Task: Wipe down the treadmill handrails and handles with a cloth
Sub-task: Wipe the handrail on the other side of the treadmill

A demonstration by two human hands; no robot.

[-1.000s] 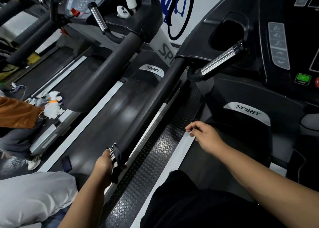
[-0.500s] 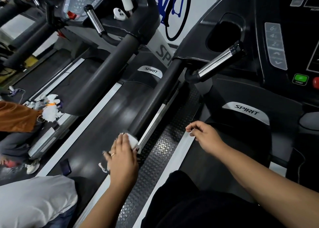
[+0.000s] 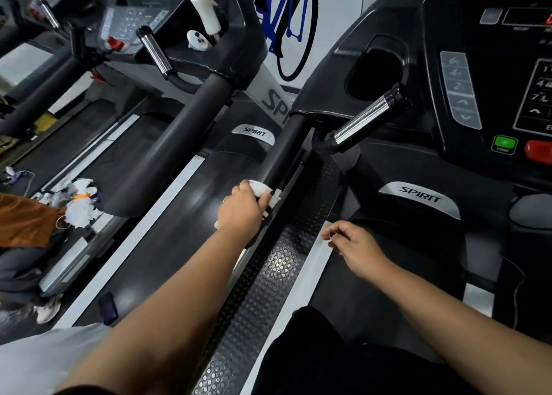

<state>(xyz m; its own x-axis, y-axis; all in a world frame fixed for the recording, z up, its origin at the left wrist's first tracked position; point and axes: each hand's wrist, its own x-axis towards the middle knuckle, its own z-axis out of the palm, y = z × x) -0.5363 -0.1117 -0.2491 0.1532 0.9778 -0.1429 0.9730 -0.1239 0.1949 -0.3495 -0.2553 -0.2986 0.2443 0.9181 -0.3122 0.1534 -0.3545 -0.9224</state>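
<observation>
Head view. Our left hand [image 3: 242, 209] sits on the lower part of the long black padded handrail [image 3: 283, 149], fingers curled over a small white cloth [image 3: 260, 187] and pressing it to the rail. The cloth bunches at the fingertips, with a corner poking out under the palm. Our right hand [image 3: 358, 248] hangs loosely curled over the deck edge, holding nothing, well apart from the rail.

Judgement: mid-stroke, with most of the rail above the hand yet to cover. To do it well, we should spread the cloth flatter so it wraps the tube's top and both sides. We should hold even pressure and run one steady pass up to the console joint. The underside needs a second pass with the wrist rolled. The short chrome tubular handle [image 3: 363, 122] beside the joint looks untouched. The free hand could brace on the studded black side rail [image 3: 268, 275].
</observation>
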